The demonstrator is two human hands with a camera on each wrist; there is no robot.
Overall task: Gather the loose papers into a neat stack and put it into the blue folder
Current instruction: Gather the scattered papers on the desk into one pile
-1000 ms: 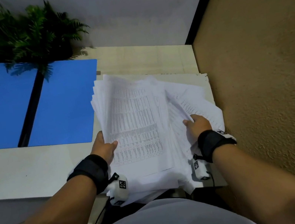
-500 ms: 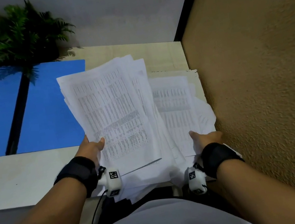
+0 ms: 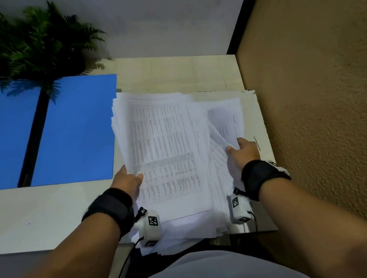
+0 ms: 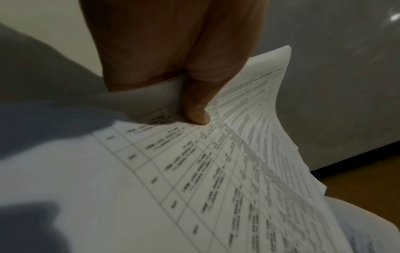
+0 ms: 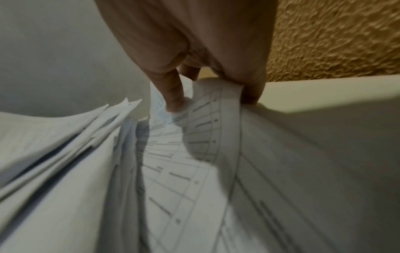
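A thick, uneven pile of printed white papers (image 3: 164, 147) lies at the right end of the pale table (image 3: 33, 219), hanging over its near edge. My left hand (image 3: 127, 181) grips the pile's left edge, thumb on top, as the left wrist view shows on the papers (image 4: 227, 171) with my left hand (image 4: 190, 95) clamped on them. My right hand (image 3: 242, 150) pinches a few lifted sheets at the pile's right side; the right wrist view shows my right hand (image 5: 207, 89) with the thumb pressing a curled sheet (image 5: 214, 123). The open blue folder (image 3: 72, 133) lies flat left of the pile.
A potted fern (image 3: 21, 47) stands at the table's back left, overhanging the folder. A rough tan wall (image 3: 327, 90) runs close along the table's right side. A grey wall (image 3: 156, 10) is behind. Bare tabletop lies in front of the folder.
The left hand's stack, tilted and lifted toward the folder half a second ago, has swung back to the right onto the pile. The right hand has taken hold of loose sheets.
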